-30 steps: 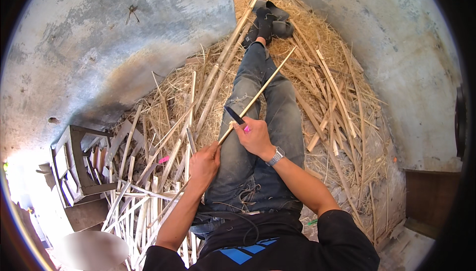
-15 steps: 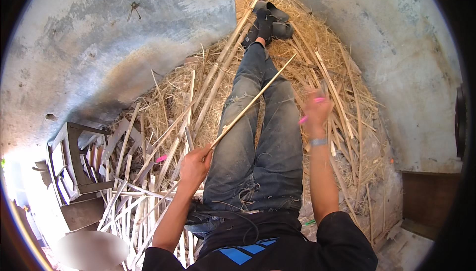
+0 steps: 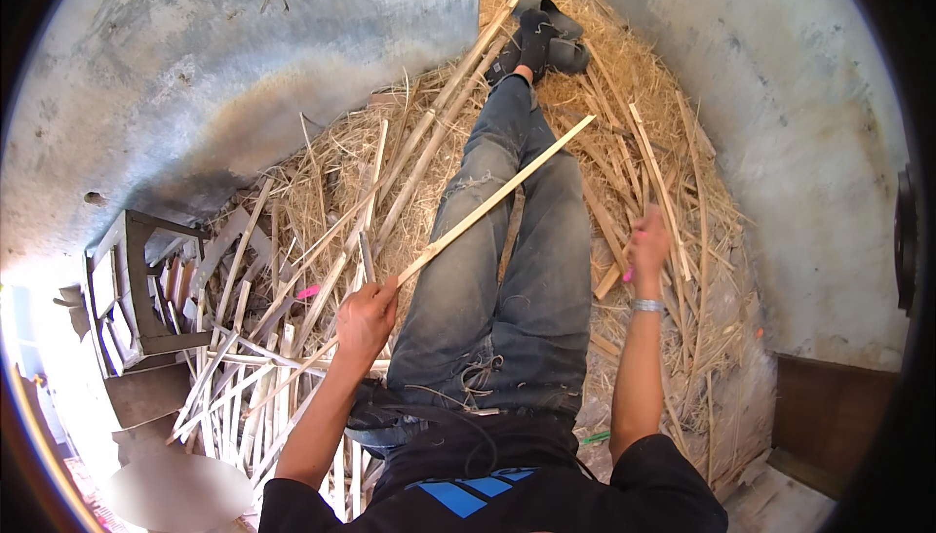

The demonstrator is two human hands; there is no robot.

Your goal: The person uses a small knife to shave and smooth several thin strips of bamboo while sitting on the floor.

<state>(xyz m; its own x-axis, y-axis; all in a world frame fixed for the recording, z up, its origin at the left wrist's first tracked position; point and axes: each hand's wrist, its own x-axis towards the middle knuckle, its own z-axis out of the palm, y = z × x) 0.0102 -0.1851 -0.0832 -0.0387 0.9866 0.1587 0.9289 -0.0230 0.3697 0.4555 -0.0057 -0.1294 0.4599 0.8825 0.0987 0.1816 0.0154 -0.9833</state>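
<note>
My left hand (image 3: 367, 320) is closed on the near end of a long, pale wooden strip (image 3: 497, 199). The strip slants across my thighs (image 3: 546, 250) toward the far right, its other end free in the air above my shins. On the right, my right hand (image 3: 647, 245) is raised beside my right leg, fingers curled in and slightly blurred. A bit of pink shows at the bottom of this fist, but what it holds is not clear. A short grey, flat piece (image 3: 367, 258) stands out just beyond my left hand, among loose sticks.
Wooden strips (image 3: 263, 387) lie piled at my left, beside a dark open-framed box (image 3: 136, 289). Straw and shavings (image 3: 624, 65) cover the floor around my crossed feet (image 3: 531, 40). Worn grey panels (image 3: 244, 65) rise on both sides. A small pink object (image 3: 308, 291) lies among the sticks.
My right hand has moved down and slightly right. My left hand has shifted slightly left, still holding the wooden strip, which has turned a little. The whole view has shifted slightly.
</note>
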